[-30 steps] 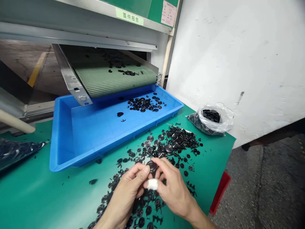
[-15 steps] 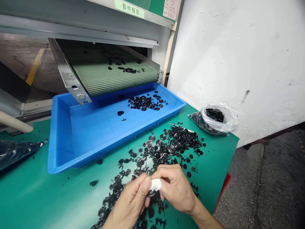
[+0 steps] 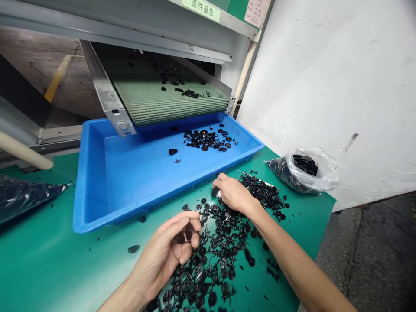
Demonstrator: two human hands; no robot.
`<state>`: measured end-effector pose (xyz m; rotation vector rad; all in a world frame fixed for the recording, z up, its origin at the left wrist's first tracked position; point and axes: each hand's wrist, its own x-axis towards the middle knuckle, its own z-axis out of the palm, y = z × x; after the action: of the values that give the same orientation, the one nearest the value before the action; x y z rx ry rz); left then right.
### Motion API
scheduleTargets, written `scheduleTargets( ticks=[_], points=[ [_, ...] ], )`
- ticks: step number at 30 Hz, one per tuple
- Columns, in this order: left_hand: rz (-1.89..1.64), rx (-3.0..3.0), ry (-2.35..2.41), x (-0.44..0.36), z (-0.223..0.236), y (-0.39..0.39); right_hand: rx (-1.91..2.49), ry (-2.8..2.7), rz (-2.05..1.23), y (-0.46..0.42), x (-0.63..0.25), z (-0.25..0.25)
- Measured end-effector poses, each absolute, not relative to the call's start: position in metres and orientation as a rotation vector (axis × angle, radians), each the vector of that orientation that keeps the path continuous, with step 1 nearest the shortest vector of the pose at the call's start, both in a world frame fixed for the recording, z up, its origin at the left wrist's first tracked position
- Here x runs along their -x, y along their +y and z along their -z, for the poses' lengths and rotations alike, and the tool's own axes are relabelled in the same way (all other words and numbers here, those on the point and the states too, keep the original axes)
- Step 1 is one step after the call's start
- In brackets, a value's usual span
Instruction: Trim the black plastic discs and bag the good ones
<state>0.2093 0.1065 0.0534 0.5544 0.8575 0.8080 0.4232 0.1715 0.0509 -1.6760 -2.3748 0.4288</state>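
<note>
Black plastic fasteners lie in a loose, tangled spread across the green tabletop, directly beneath both hands. The left hand is cupped, its fingers curled around two dark discs. The right hand reaches the spread's far side, fingers together, a white-wrapped fingertip against one dark disc. Such a small pinch suits this tangle. Nearby sit a blue plastic tray holding a smaller cluster and a clear bag of black parts.
</note>
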Motion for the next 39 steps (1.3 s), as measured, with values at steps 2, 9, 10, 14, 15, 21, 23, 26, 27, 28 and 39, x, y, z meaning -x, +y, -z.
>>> scheduleTargets(
  ticks=[2, 9, 10, 14, 15, 21, 23, 26, 27, 28, 39],
  points=[
    [-0.798, -0.585, 0.841, -0.21, -0.052, 0.107, 1.688, -2.322, -0.403, 0.162, -0.428, -0.054],
    [-0.536, -1.119, 0.928, -0.223, -0.044, 0.093, 1.425, -1.519, -1.094, 0.09, -0.413, -0.052],
    [-0.537, -1.196, 0.917, -0.224, -0.044, 0.089, 1.407, -1.399, -1.161, 0.081, -0.406, -0.05],
    [-0.512, -1.356, 0.888, -0.224, -0.045, 0.08, 1.417, -1.253, -1.165, 0.058, -0.39, -0.044],
    [-0.473, -1.352, 0.877, -0.223, -0.045, 0.079, 1.405, -1.267, -1.194, 0.055, -0.391, -0.045],
    [-0.388, -1.452, 0.9, -0.22, -0.04, 0.076, 1.457, -1.523, -1.373, 0.051, -0.401, -0.06],
    [-0.422, -1.557, 0.949, -0.219, -0.041, 0.074, 1.46, -1.524, -1.442, 0.051, -0.397, -0.062],
    [-0.411, -1.685, 1.05, -0.218, -0.044, 0.071, 1.474, -1.443, -1.44, 0.05, -0.387, -0.057],
    [-0.412, -1.693, 1.082, -0.217, -0.046, 0.071, 1.473, -1.423, -1.432, 0.049, -0.385, -0.055],
    [-0.422, -1.675, 1.096, -0.217, -0.047, 0.071, 1.467, -1.409, -1.426, 0.049, -0.384, -0.053],
    [-0.553, -0.852, 0.848, -0.214, -0.046, 0.099, 1.667, -2.35, -0.436, 0.125, -0.403, -0.061]
  ],
)
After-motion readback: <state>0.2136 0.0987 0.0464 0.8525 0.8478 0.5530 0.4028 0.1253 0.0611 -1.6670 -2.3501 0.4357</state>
